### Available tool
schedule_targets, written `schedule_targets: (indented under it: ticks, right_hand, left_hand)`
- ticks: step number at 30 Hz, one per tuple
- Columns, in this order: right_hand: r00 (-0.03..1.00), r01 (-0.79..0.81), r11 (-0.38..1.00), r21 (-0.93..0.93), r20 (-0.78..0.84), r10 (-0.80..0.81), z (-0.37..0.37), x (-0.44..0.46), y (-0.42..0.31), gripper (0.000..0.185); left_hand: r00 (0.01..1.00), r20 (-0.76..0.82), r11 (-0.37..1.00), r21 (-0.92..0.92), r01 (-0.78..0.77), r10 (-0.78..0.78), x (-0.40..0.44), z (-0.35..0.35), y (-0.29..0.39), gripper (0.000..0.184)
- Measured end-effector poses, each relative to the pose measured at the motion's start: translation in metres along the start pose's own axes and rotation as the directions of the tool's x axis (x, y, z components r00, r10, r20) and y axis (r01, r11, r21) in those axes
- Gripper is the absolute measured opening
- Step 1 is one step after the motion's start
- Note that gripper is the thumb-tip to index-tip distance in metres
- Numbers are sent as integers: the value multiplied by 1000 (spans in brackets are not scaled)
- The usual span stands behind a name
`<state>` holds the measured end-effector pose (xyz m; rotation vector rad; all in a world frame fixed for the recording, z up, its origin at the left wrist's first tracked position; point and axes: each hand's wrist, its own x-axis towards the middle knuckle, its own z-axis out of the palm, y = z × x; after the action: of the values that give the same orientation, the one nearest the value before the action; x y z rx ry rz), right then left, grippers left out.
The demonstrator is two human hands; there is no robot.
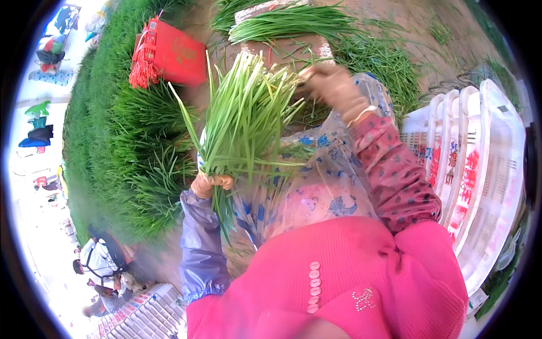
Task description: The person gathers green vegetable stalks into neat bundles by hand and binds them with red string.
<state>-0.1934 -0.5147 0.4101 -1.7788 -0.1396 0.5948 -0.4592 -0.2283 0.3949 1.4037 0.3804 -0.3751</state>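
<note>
Bunch of green leaves [243, 121] stands over the apron [307, 198], left hand [212, 183] closed round its nearer part, blurred right hand [336, 90], grip unclear, beside pale ends [285, 80], seemingly cleaning them, which next needs steady holding.

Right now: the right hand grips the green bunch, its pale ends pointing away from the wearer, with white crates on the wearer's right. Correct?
Wrong hand: the head view shows the left hand gripping the green bunch; the right hand is blurred near its pale ends. Those ends do point away, and the white crates are on the wearer's right.
</note>
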Motion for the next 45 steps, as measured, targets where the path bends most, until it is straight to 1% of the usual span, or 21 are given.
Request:
schedule_targets:
  ticks: [2, 3, 4, 6, 8, 14, 18, 20, 22, 24, 25, 26, 27, 28, 30, 32, 33, 38, 41, 43, 45]
  right_hand:
    - [974, 123, 967, 222, -213, -75, -27, 14, 6, 28]
    - [974, 124, 969, 215, -211, -78, -31, 8, -10, 28]
    - [970, 220, 973, 66, -118, -211, -37, 0, -27, 34]
    - [947, 319, 945, -74, -19, -321, -31, -13, -41, 40]
    - [798, 543, 565, -621, 172, -578, -6, -17, -47, 52]
    - [963, 267, 842, -468, 88, -256, 39, -6, -13, 35]
    - [939, 307, 809, -501, 24, -342, 34, 10, 22, 27]
    - [945, 283, 812, -511, 5, -327, 26, 18, 27, 26]
    - [912, 337, 771, -540, -17, -411, 12, 24, 26, 25]
    - [987, 32, 999, -39, -159, -38, -11, 38, 22, 20]
    - [991, -6, 944, 329, -127, 50, -30, 45, 23, 19]
    - [991, -49, 759, 650, -66, 120, -53, 54, 28, 18]
    - [995, -68, 353, 933, 87, -38, -72, 58, 32, 18]
    - [983, 101, 474, 874, -160, 86, -74, 64, 39, 17]
    - [999, 17, 795, 607, 15, -33, -72, 52, 16, 25]
    - [966, -143, 962, 232, 245, 84, -51, 34, -8, 46]
    - [955, -18, 1000, 9, 297, 14, -41, 35, -10, 57]
    - [795, 413, 755, -510, 605, -26, 11, 41, -36, 57]
    - [893, 97, 968, -230, 451, 18, 18, 51, -25, 41]
    - [963, 210, 969, -129, 200, -182, 15, 64, -11, 27]
    - [992, 125, 988, 88, -13, -124, -3, 68, -10, 23]
  left_hand:
    - [998, 45, 994, 99, -46, 42, 1, -6, -11, 19]
    - [998, 52, 993, -120, -14, 20, 3, -4, -12, 25]
    - [998, 68, 943, -331, 23, 0, 5, -3, -12, 32]
    - [994, 106, 970, -243, 34, -8, 8, 2, 2, 32]
    - [989, 148, 989, -144, 38, -16, 13, 4, 8, 32]
    - [1000, 12, 992, -122, 22, -21, 5, 16, 17, 35]
    - [992, 109, 998, -31, 61, -57, 5, 4, 10, 39]
    - [980, 187, 947, -300, 116, -60, 7, 8, 14, 43]
    - [964, 259, 956, -263, 127, -57, 13, -8, 4, 45]
    - [941, 337, 957, -267, 114, -18, 16, -11, 2, 41]
    - [941, 337, 974, -212, 74, 2, 17, -16, -2, 40]
    - [941, 337, 987, -156, 34, 21, 17, -21, -6, 39]
    - [930, 367, 975, -215, 51, 32, 18, -23, -8, 39]
    - [923, 383, 967, -246, 62, 39, 19, -25, -11, 38]
    - [924, 383, 959, -264, 101, 8, 20, -22, -7, 38]
    - [935, 347, 957, -239, 166, -75, 20, -15, 5, 39]
    - [937, 328, 954, -224, 201, -120, 20, -12, 11, 40]
    - [919, 318, 945, -148, 293, -235, 22, 1, 25, 45]
    - [944, 264, 959, -146, 243, -199, 17, -7, 16, 44]
    - [936, 319, 938, -252, 236, -150, 17, -17, 3, 44]
    - [919, 374, 914, -316, 255, -127, 25, -29, -14, 45]
